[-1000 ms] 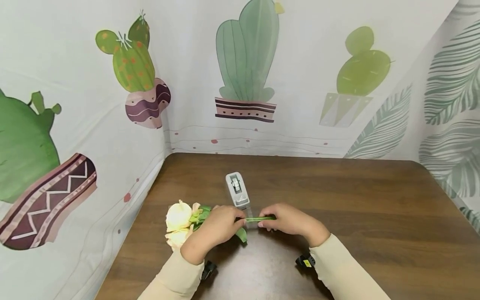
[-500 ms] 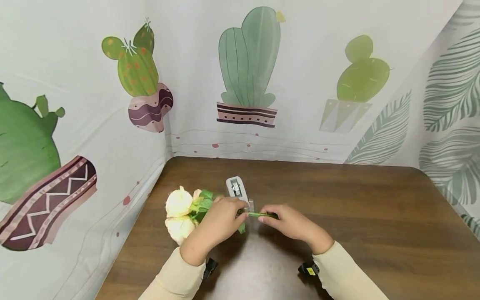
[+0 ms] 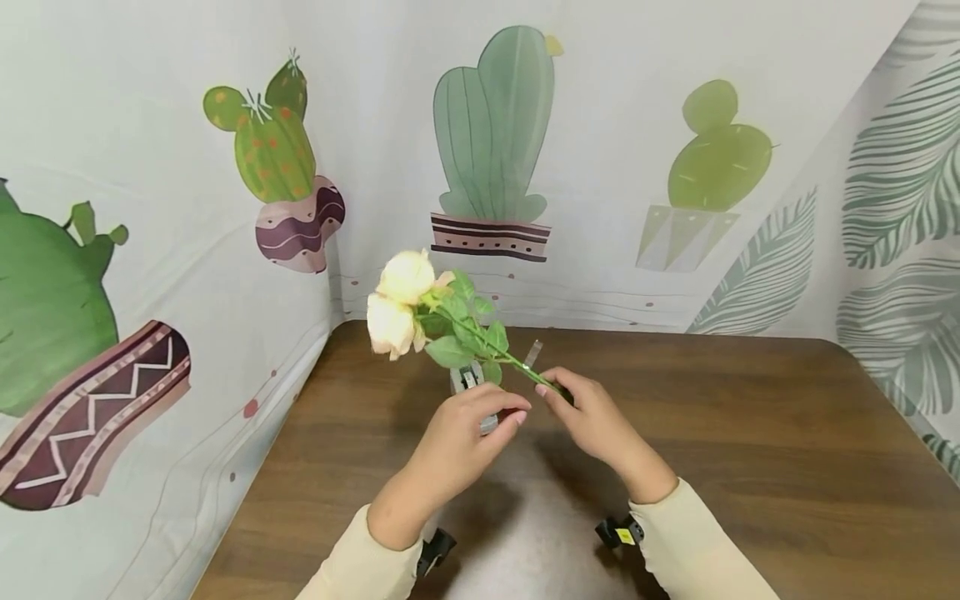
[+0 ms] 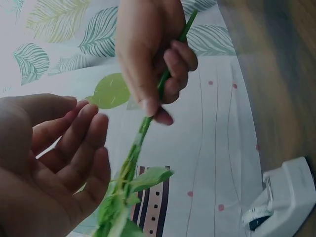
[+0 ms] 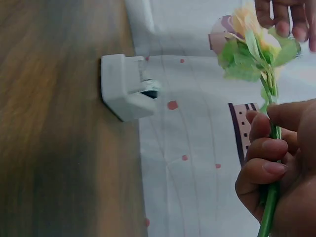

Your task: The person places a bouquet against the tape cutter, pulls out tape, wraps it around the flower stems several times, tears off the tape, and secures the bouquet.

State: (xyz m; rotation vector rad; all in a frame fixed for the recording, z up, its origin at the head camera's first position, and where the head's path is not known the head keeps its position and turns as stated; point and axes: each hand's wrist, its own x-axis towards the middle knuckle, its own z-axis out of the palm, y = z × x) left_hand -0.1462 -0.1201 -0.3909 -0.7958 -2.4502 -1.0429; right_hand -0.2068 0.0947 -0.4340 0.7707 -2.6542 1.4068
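Note:
My right hand (image 3: 596,417) grips the green stems of a small bunch of pale cream roses (image 3: 396,321), lifted above the table and tilted, blooms toward the upper left. In the right wrist view its fingers curl round the stems (image 5: 270,210). A short strip of clear tape (image 3: 533,353) sticks out from the stems just beyond that hand. Close by, my left hand (image 3: 465,429) holds nothing, its fingers loosely bent and the thumb near the fingertips. Behind the left hand, a white tape dispenser (image 5: 121,89) stands on the table, partly hidden in the head view.
The brown wooden table (image 3: 712,417) reaches back to a white cloth backdrop (image 3: 607,125) printed with cacti and leaves. A black wrist camera (image 3: 435,550) is worn under the left wrist, and another camera (image 3: 618,532) under the right.
The left hand has let go of the roses. The right hand has raised them off the table, and the blooms have swung up and away. The tape strip has come away from the dispenser with the stems.

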